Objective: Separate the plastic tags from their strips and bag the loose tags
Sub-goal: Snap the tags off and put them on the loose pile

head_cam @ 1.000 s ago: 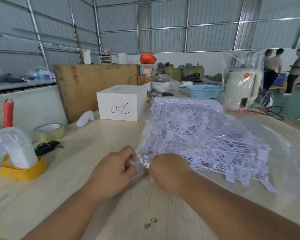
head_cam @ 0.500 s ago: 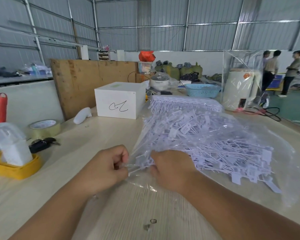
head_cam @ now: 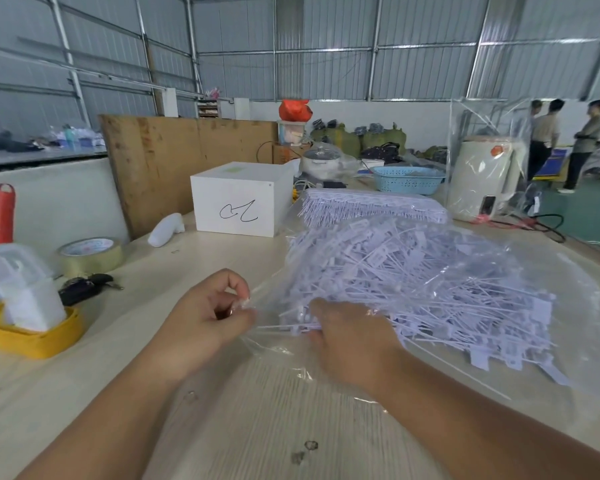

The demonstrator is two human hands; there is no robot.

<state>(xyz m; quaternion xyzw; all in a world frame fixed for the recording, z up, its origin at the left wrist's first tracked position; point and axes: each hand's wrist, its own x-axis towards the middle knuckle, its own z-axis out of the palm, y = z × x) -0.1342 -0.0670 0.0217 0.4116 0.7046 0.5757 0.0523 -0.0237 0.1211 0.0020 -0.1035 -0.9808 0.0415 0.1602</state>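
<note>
No readable text shows. The white box [head_cam: 241, 199] on the counter [head_cam: 222, 410] bears only a black hand-drawn scrawl on its front face, no clear letter or number. Print on the tape roll [head_cam: 90, 252] is too blurred to read.

Both forearms bare, no sleeves; left hand [head_cam: 205, 317], right hand [head_cam: 352, 344] ungloved.

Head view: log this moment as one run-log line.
left hand: pinches bag mouth | right hand: at bag mouth on tags, grip unclear | bag: on table, full of loose tags | strips: stacked behind bag
</note>
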